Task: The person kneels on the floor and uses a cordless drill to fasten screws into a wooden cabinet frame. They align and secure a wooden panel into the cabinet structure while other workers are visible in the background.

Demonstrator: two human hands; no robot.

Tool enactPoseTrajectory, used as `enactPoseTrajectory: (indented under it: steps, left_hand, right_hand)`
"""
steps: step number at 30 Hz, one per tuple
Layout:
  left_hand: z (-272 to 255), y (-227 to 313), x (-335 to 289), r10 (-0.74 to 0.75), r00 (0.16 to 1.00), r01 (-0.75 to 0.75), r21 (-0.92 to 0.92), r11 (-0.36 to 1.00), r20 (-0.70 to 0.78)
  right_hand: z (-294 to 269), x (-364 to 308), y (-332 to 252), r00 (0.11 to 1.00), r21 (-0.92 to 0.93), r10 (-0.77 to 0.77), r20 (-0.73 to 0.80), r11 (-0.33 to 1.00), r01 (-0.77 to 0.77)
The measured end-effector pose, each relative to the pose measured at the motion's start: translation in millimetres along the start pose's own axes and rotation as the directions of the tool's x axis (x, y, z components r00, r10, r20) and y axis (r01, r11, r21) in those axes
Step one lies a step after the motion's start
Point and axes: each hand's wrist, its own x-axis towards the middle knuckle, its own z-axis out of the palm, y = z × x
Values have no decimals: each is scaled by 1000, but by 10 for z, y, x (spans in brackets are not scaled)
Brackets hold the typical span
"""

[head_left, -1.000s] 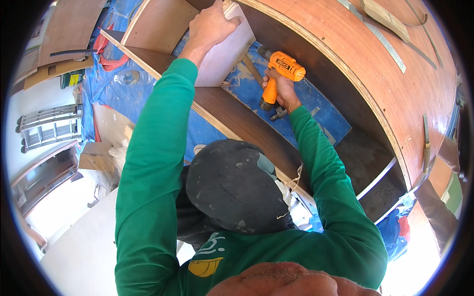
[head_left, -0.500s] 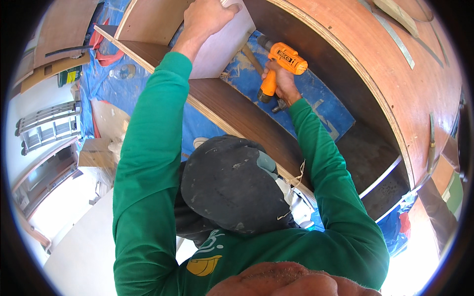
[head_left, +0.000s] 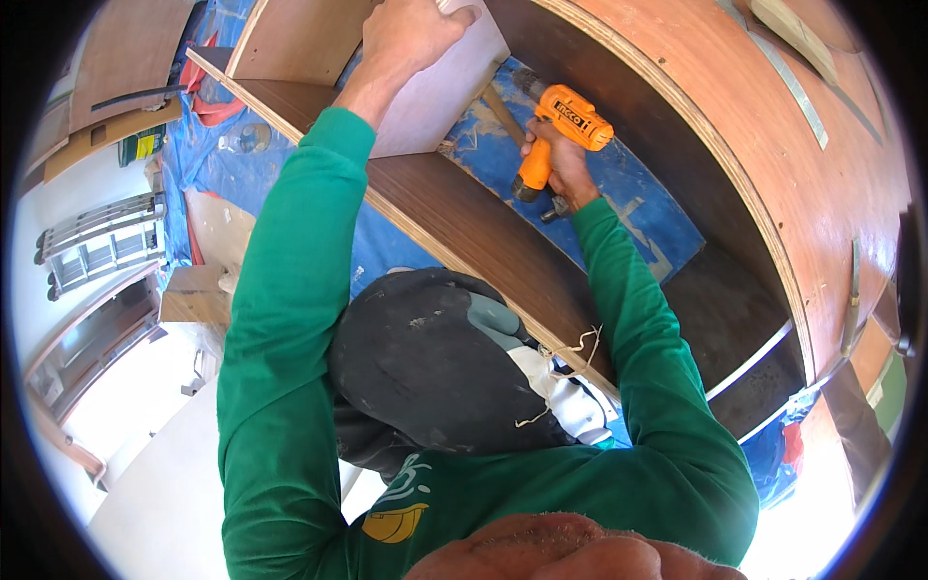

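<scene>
Both hands grip: my left hand (head_left: 411, 39) clasps the white panel (head_left: 435, 97) at 12 o'clock; my right hand (head_left: 561, 169) grasps the orange drill (head_left: 565, 126) at 1 o'clock.

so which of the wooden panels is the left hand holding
The left hand grips the pale, whitish upright divider panel; the others are the dark brown shelf board and the reddish curved outer plywood panel.

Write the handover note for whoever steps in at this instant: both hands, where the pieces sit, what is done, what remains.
Left hand: gripping the top edge of the pale upright panel, holding it on the dark wooden shelf.
Right hand: closed on the handle of the orange cordless drill, nose pointing toward the panel's lower edge.
Done: panel stands in place inside the wooden cabinet.
Left: no fastening can be seen; the joint is hidden.
</scene>
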Motion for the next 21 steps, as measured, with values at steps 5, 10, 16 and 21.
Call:
enactPoseTrajectory:
  steps: [5, 10, 16, 21]
  left_hand:
    - [-18, 40, -5, -20, 1000, 20, 15, 1000, 16]
    - [36, 25, -10, 4, 1000, -3, 22, 1000, -21]
    - [16, 15, 6, 0, 1000, 0, -1, 1000, -5]
    - [-6, 17, 4, 9, 1000, -9, 12, 1000, 22]
  right_hand:
    - [-48, 21, 23, 1000, -35, -9, -19, 999, 9]
    - [-65, 71, 9, 999, -54, 19, -41, 998, -21]
    - [-50, 112, -49, 998, -56, 60, 1, 997, -59]
    - [-176, 215, 4, 998, -111, 30, 54, 994, -24]
